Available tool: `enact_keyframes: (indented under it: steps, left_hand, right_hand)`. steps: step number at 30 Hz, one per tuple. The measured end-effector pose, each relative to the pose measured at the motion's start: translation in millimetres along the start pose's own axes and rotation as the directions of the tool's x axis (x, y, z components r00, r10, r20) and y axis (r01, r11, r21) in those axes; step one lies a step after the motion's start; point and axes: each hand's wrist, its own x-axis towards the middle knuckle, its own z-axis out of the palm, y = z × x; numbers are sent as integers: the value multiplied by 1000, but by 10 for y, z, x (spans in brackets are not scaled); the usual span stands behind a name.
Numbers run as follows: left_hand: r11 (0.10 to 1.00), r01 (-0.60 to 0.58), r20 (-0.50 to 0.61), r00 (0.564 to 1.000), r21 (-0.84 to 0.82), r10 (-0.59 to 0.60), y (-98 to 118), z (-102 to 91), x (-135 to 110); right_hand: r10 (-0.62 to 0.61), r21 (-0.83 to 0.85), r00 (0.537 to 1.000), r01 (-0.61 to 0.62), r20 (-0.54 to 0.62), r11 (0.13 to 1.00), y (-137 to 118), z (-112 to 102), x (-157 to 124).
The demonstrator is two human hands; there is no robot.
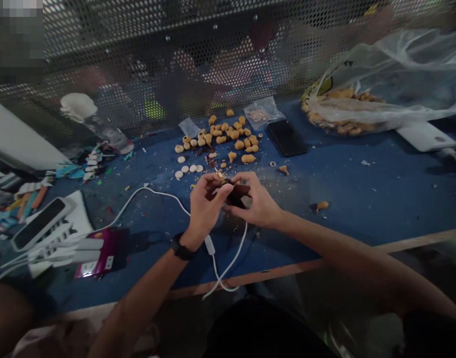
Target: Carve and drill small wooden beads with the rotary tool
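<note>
My left hand (208, 201), with a black band at the wrist, is closed, thumb against fingers. A small gold-coloured piece (221, 176) shows at its fingertips. My right hand (260, 204) is wrapped round a dark object (235, 197), whose kind I cannot make out. The left thumb meets the dark object's near end, and the fingers cover much of both things. Just beyond the hands lie tan gourd-shaped pieces (248, 158) and white round discs (185, 169). A white cable (245, 233) runs beneath the hands.
A black phone (287, 137) and a small clear bag (263, 113) lie near the perforated metal panel (220, 64). At right is a large plastic bag (347, 114) of tan pieces. A power strip (60, 223), a magenta box (101, 261) and a white figure head (79, 107) stand left.
</note>
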Motion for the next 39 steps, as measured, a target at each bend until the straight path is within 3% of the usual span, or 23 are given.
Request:
enact_keyframes:
  steps: [4,7,9,11,13,15,21,27,30,34,37,39]
  left_hand:
    - [994,-99,22,995,50,98,-44,-30,21]
    - [926,-230,122,972,300,202,-51,-138,72]
    - [774,-411,351,900,482,260,-73,-219,107]
    - [639,-570,529,799,517,285,-109,-284,135]
    - [578,-628,611,747,521,261,-145,-326,154]
    - [541,-650,645,727,534,236,-173,-349,165]
    - [504,-688,685,690,522,232,-233,-378,195]
    - [642,-581,507,798,501,327,-274,-373,233]
    - [662,-565,443,818,492,368,-245,-341,200]
    - [607,-641,427,767,469,480,-196,-296,132]
    - [528,-713,456,701,461,548,-182,-279,107]
    - [501,-722,474,691,478,545,-166,-271,103]
  right_hand:
    - [167,257,986,-158,-14,953,-41,-57,47]
    - [236,426,971,-232,43,875,-43,-185,121]
    - [263,499,963,-257,60,828,-26,-274,163]
    - [295,547,952,-288,77,786,-4,-342,189]
    - [322,567,943,-312,85,762,9,-379,198]
    - [341,566,935,-331,91,755,10,-389,195]
    - [361,526,926,-363,111,769,7,-364,178]
    - [397,432,917,-377,46,820,54,-289,164]
    - [376,283,926,-364,11,887,86,-231,158]
    - [292,102,956,-292,18,951,123,-192,159]
    - [257,86,966,-258,18,962,126,-183,156]
    - [277,112,961,-278,24,954,114,-178,150]
